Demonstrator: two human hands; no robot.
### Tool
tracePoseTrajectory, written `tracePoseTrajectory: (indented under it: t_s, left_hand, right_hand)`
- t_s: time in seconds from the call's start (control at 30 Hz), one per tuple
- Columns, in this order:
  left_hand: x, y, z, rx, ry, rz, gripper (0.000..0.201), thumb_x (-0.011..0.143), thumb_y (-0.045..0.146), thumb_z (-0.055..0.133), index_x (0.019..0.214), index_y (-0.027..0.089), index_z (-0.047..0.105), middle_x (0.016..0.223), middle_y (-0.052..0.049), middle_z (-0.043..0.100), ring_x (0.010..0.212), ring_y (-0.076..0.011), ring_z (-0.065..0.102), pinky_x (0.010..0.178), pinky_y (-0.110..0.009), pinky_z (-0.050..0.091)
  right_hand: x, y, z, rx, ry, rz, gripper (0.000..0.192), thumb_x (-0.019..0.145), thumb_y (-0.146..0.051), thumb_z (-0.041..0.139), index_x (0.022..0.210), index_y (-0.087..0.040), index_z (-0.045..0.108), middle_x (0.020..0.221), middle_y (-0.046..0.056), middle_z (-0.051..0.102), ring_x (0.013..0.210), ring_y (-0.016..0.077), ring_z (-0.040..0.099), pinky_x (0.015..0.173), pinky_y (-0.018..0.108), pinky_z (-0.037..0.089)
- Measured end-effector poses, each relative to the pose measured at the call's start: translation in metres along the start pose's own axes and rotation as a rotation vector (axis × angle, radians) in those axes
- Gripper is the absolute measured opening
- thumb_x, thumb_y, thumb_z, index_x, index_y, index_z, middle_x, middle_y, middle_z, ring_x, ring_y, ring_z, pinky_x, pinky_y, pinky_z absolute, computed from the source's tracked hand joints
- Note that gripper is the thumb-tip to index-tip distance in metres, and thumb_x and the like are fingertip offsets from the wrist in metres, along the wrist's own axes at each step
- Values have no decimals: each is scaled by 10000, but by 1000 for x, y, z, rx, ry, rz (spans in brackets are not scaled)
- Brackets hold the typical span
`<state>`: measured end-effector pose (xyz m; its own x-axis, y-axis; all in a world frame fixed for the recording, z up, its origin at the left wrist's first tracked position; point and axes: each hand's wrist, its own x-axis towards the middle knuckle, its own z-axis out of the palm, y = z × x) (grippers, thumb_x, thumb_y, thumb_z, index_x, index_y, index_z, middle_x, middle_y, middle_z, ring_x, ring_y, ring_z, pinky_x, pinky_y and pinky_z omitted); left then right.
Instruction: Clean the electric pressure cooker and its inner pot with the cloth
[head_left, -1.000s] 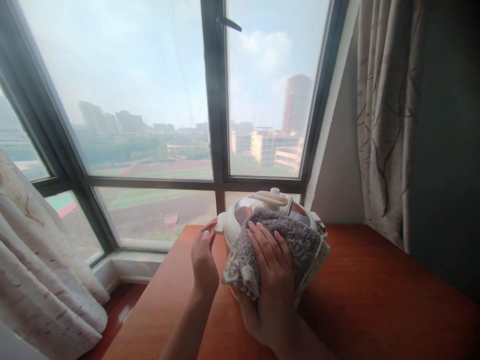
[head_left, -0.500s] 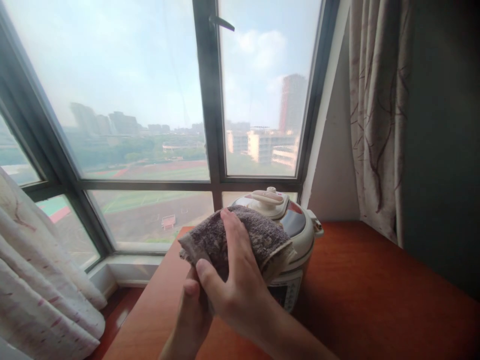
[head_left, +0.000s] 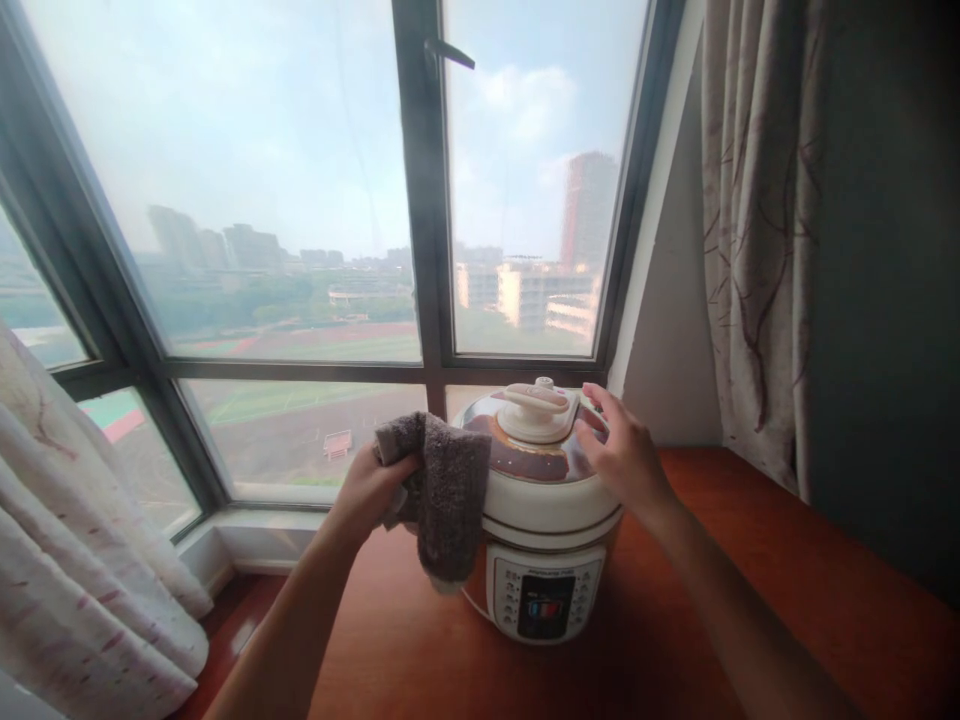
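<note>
A white electric pressure cooker (head_left: 555, 510) stands upright on the reddish wooden table, its control panel (head_left: 546, 600) facing me. On top is a shiny lid (head_left: 529, 465) with a cream knob handle (head_left: 534, 405). My left hand (head_left: 379, 485) is closed on a grey-brown towel (head_left: 450, 490), which hangs down against the cooker's left side and hides part of it. At the lid's right edge, my right hand (head_left: 619, 450) holds nothing; its fingers are apart and rest on or close over the rim.
The wooden table (head_left: 720, 600) reaches to the right and front. Behind it a large window (head_left: 285, 180) has a dark frame and a handle (head_left: 452, 52). Patterned curtains hang at the left (head_left: 82, 560) and the right (head_left: 757, 250).
My hands were together on the towel in front of the cooker. The right has let go and moved right to the lid; the left keeps the towel at the cooker's left, uncovering the panel.
</note>
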<state>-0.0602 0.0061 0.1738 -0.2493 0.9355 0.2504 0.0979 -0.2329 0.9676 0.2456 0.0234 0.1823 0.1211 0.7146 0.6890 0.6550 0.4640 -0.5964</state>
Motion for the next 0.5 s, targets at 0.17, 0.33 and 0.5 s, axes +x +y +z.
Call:
tracePoseTrajectory:
  t_s: [0.17, 0.33, 0.5]
  left_hand:
    - [16, 21, -2, 200, -228, 163, 188, 598, 285, 751, 699, 145, 677, 569, 5, 629, 501, -150, 569, 431, -228, 449]
    - [-6, 33, 2, 298, -421, 321, 194, 701, 328, 729, 753, 147, 685, 638, -13, 652, 591, -163, 591, 525, -252, 507]
    - [-34, 44, 26, 320, -647, 590, 86, 789, 235, 678, 778, 149, 687, 816, -53, 696, 773, -187, 631, 705, -271, 533]
  right_hand:
    - [-1, 18, 5, 2, -106, 71, 486, 861, -314, 487, 1310, -165, 598, 1296, 135, 672, 1180, 287, 636, 1055, 466, 479]
    - [-1, 16, 5, -22, -126, 49, 464, 867, -333, 471, 1267, -159, 630, 1304, 141, 670, 1228, 293, 609, 1088, 466, 443]
    - [-1, 18, 4, -40, -131, 46, 451, 868, -328, 468, 1262, -184, 633, 1296, 126, 677, 1216, 283, 618, 1078, 449, 450]
